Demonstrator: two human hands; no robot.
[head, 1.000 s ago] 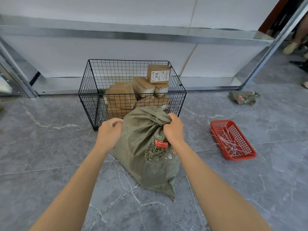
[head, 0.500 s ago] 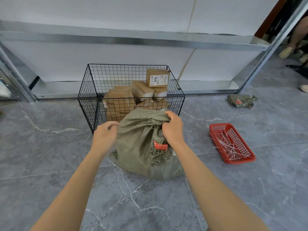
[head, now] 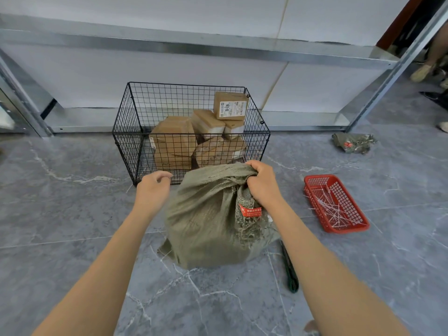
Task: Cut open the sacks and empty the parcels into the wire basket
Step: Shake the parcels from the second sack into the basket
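**Sack upright in front of the basket, neck not yet cut**

Nearest you, low and right of centre, a slim dark tool (head: pixel 290 272) lay on the grey floor (head: pixel 72 238), partly hidden by your right forearm. I could not tell whether it was the cutter.

Just beyond it, at mid-frame, the green woven sack (head: pixel 208 221) stood on the floor, its neck bunched tight beside a red tag (head: pixel 251 210). Your right hand (head: pixel 263 187) had its fingers clenched round that gathered neck. Your left hand (head: pixel 152 190) hovered just beside the sack's left shoulder, fingers loosely curled and grasping nothing.

The sack bulged full, so I judged it fairly heavy. It looked like soft, coarse cloth over hard box corners, rough enough not to slip but fraying at the mouth. The neck was the sound hold for steadying and cutting. For tipping, you would have wanted a second grip low on the bottom corner at lower left.

To the right, a red tray (head: pixel 346 229) held white ties (head: pixel 329 207).

Behind the sack stood the wire basket (head: pixel 127 141), with brown parcels (head: pixel 173 139) already piled inside towards its right. Farther right a crumpled sack (head: pixel 352 143) lay flat, and metal shelving (head: pixel 194 44) ran across the top of the frame.
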